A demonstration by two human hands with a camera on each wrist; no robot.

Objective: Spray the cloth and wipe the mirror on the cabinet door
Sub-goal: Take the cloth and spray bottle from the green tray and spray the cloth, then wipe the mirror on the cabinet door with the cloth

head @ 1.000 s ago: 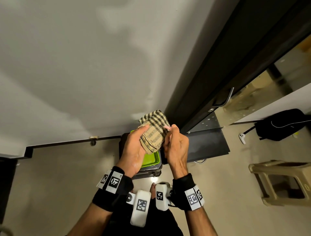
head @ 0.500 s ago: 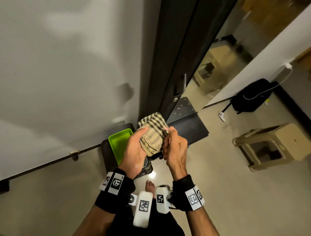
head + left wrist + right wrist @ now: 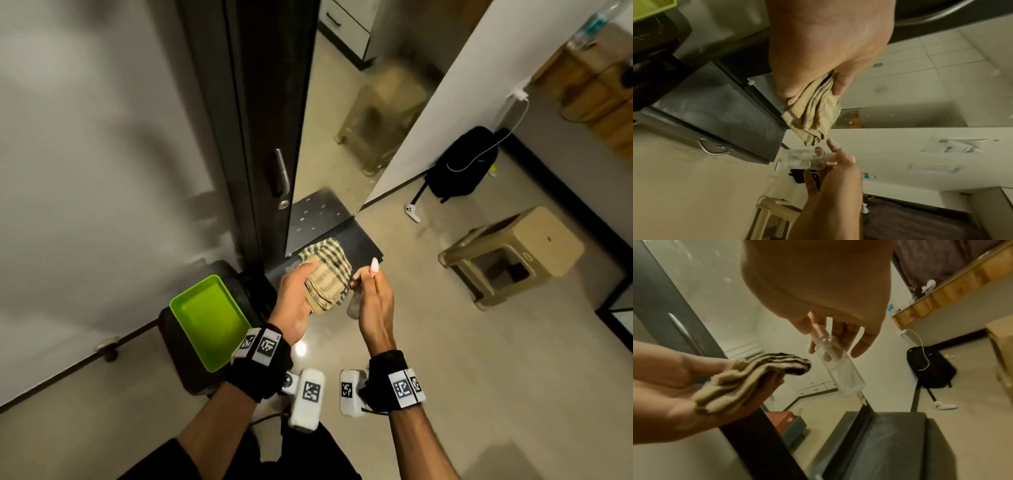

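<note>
Left fingers: thumb on top and the other fingers beneath pinch the folded cloth (image 3: 327, 278) against the palm of the left hand (image 3: 294, 298).
Right fingers: curled loosely round the neck of a small spray bottle (image 3: 838, 368) — the forefinger stretched out straight above its pink pump top; the right hand (image 3: 375, 303) holds it.
Cloth: beige with dark checks and stripes, folded several layers thick, its stacked edges showing at the open end; it sits just left of the bottle, not touching it.
Bottle: clear, slim, round-shouldered; whether it holds liquid cannot be told.
Mirror (image 3: 346, 130): a tall panel on the dark cabinet door (image 3: 260, 113), just ahead of and above both hands; it reflects the floor and a stool.
Door handle (image 3: 283, 173): a metal bar beside the mirror's left edge — a round lock below it.
Further out: a lime-green tray (image 3: 209, 325) to the left on a dark box, a beige stool (image 3: 510, 255) and a black backpack (image 3: 462, 161) on the floor to the right.
</note>
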